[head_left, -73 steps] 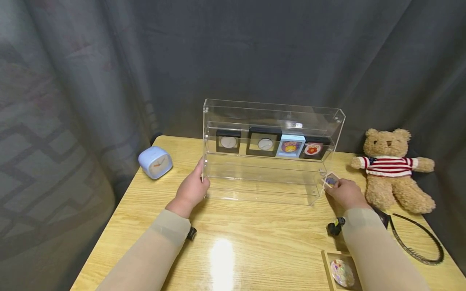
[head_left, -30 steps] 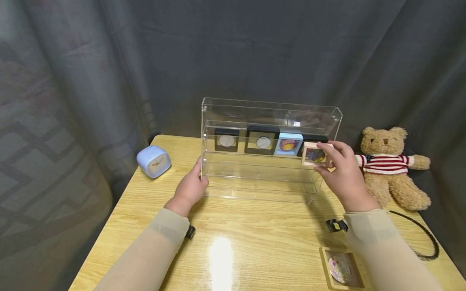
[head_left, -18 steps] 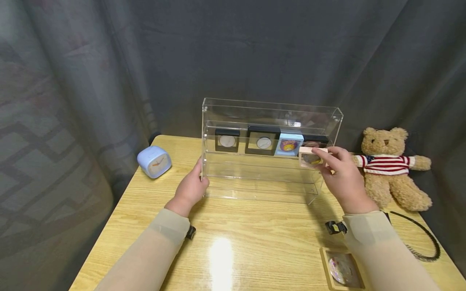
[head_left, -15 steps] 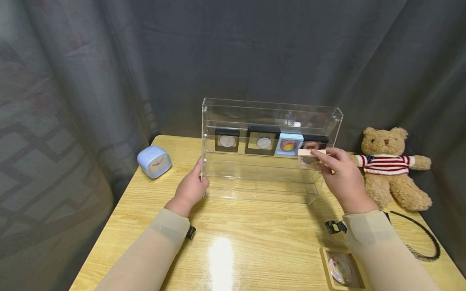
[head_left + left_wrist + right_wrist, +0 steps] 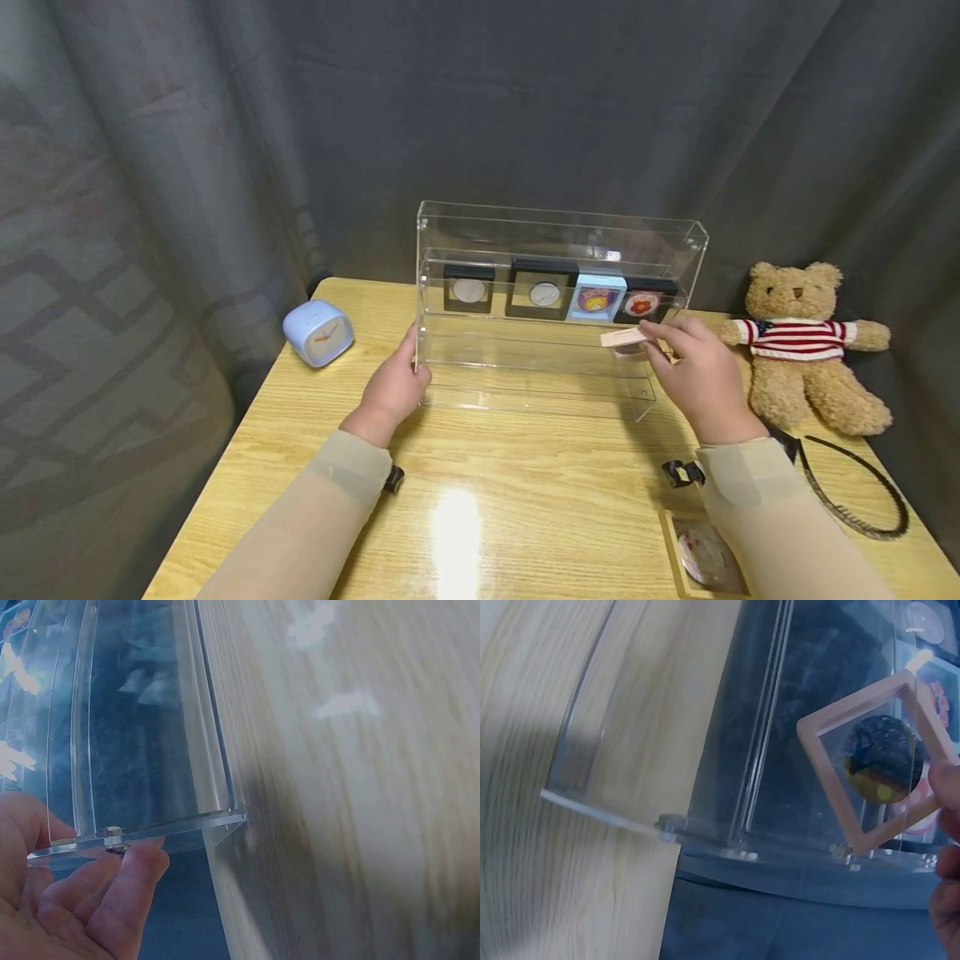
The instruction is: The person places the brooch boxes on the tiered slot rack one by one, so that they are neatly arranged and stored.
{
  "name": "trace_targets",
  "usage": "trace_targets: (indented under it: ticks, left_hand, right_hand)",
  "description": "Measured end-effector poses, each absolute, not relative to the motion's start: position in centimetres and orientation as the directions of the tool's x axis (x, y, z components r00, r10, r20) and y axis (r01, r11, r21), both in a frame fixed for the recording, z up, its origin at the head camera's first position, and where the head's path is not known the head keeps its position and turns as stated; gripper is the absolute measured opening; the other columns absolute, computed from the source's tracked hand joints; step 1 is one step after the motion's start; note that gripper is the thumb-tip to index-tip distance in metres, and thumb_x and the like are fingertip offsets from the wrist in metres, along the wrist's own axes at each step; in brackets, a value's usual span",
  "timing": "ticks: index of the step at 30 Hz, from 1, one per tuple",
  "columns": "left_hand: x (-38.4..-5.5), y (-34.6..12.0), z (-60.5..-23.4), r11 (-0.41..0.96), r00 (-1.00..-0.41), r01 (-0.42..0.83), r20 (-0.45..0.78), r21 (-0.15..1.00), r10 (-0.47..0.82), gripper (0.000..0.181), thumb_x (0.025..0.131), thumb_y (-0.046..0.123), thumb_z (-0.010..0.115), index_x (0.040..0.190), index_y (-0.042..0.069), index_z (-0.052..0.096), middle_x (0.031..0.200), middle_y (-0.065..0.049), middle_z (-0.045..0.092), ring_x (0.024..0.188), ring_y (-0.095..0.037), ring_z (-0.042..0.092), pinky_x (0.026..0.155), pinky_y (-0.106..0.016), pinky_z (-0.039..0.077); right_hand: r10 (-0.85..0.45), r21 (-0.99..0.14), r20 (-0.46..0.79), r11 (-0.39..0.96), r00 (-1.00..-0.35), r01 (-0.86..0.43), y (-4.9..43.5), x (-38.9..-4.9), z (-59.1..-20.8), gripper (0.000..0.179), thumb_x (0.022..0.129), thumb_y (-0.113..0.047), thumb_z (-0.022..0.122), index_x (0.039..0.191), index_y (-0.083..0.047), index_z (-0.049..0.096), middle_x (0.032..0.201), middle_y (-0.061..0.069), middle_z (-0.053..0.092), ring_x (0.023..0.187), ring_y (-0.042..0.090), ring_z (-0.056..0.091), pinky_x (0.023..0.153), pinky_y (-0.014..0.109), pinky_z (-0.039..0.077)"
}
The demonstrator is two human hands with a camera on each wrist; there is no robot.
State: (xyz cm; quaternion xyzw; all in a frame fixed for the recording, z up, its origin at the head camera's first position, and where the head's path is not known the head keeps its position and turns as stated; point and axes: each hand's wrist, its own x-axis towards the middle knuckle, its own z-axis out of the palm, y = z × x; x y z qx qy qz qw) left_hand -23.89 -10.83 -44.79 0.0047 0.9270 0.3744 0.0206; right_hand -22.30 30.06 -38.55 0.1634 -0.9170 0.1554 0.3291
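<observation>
My left hand point(image 5: 390, 383) grips the left side panel of a clear acrylic display shelf point(image 5: 540, 362), thumb in front. In the left wrist view, fingers point(image 5: 127, 892) lie beside a metal screw point(image 5: 114, 836) on that panel. My right hand point(image 5: 701, 375) pinches a small pink square frame point(image 5: 827, 776) by one edge. A round dark-blue and yellow badge point(image 5: 885, 754) shows inside it. The pink frame is tilted in front of the shelf's right part, below a black frame with a red flower badge point(image 5: 645, 303). Left of that stand a light-blue frame point(image 5: 597, 298) and two black frames point(image 5: 543, 292).
A blue clock point(image 5: 318, 333) stands left of the shelf, a teddy bear point(image 5: 802, 375) in a striped sweater at the right. A black headband-like loop point(image 5: 896, 500) and a wooden frame point(image 5: 670, 542) lie nearer me. Dark curtains point(image 5: 562, 108) hang behind.
My right hand has lifted the pink frame from the shelf's right side to its front, then lowered it leftward and tilted it. My left hand has stayed at the side panel.
</observation>
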Motion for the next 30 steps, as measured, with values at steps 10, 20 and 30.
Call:
trace_targets:
  ticks: [10,20,30]
  left_hand:
    - [-23.9,-10.8,-44.9,0.710,-0.999,-0.009,-0.040,0.704,0.027,0.081,0.098,0.020,0.048,0.156,0.049,-0.001,0.124,-0.014,0.063,0.053,-0.022,0.050,0.049,-0.036,0.046]
    - [-23.9,-10.8,-44.8,0.710,-0.999,-0.004,-0.033,0.705,0.027,0.080,0.099,0.021,0.047,0.156,0.048,-0.001,0.113,-0.014,0.066,0.052,-0.022,0.050,0.049,-0.036,0.046]
    - [-24.0,-10.9,-44.9,0.704,-0.999,-0.009,-0.043,0.710,0.031,0.081,0.099,0.021,0.048,0.155,0.051,-0.004,0.119,-0.014,0.065,0.051,-0.022,0.051,0.049,-0.036,0.046]
  right_hand:
    - [-0.155,-0.258,0.494,0.913,-0.856,-0.315,29.6,-22.0,-38.4,0.025,0.092,-0.016,0.071,0.115,-0.009,0.074,0.105,0.012,0.068,0.071,0.024,0.060,0.059,0.045,0.046]
    - [-0.113,-0.343,0.476,0.889,-0.872,-0.302,31.1,-20.5,-37.4,0.019,0.097,-0.021,0.064,0.108,-0.010,0.077,0.107,0.008,0.068,0.077,0.019,0.055,0.063,0.039,0.044]
    - [-0.009,-0.387,0.220,0.917,-0.976,-0.096,37.2,-18.3,-36.9,0.053,0.099,-0.041,0.058,0.136,-0.003,0.059,0.123,0.022,0.055,0.095,0.035,0.053,0.071,0.048,0.045]
